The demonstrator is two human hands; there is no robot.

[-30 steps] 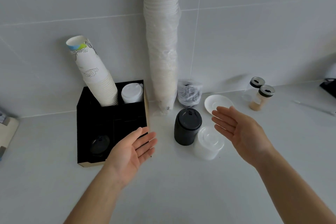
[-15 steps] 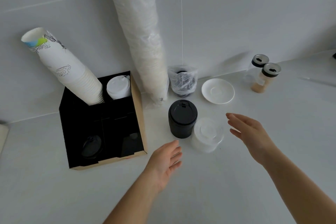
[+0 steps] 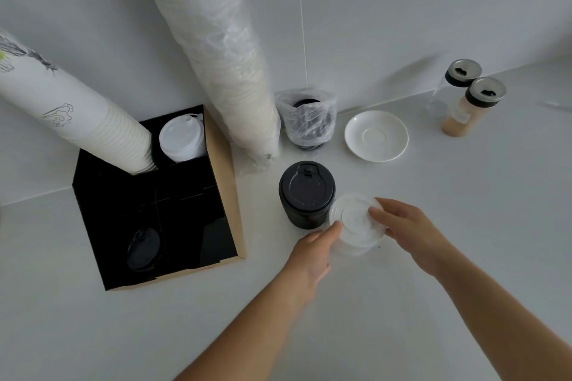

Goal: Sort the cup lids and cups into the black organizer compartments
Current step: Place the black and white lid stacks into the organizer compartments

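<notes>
Both hands closing on the stack of clear lids (image 3: 353, 223): left hand (image 3: 312, 252) cupping its near-left side with the thumb at the rim, right hand (image 3: 402, 226) with fingertips laid on the top lid, fingers loosely bent. Whether the stack is truly gripped or only touched, hard to tell. Stack standing on the white counter (image 3: 433, 303), touching the right side of the stack of black lids (image 3: 306, 193), well right of the black organizer (image 3: 223, 195). In the organizer: printed paper cups (image 3: 93, 120) leaning out of the far-left compartment, white lids (image 3: 182, 141) in the far-right, one black lid (image 3: 142, 249) in the near-left, near-right apparently unfilled. Farther off, a tall sleeve of wrapped cups (image 3: 223, 49), a bagged stack of dark lids (image 3: 306, 119), a saucer (image 3: 376, 135), two shakers (image 3: 473, 96). Step in hand, by the look of it: taking up the clear lids. Next move likely to need a firm two-sided hold, a lift clear of the black stack without toppling it, then a carry left to a free compartment.
</notes>
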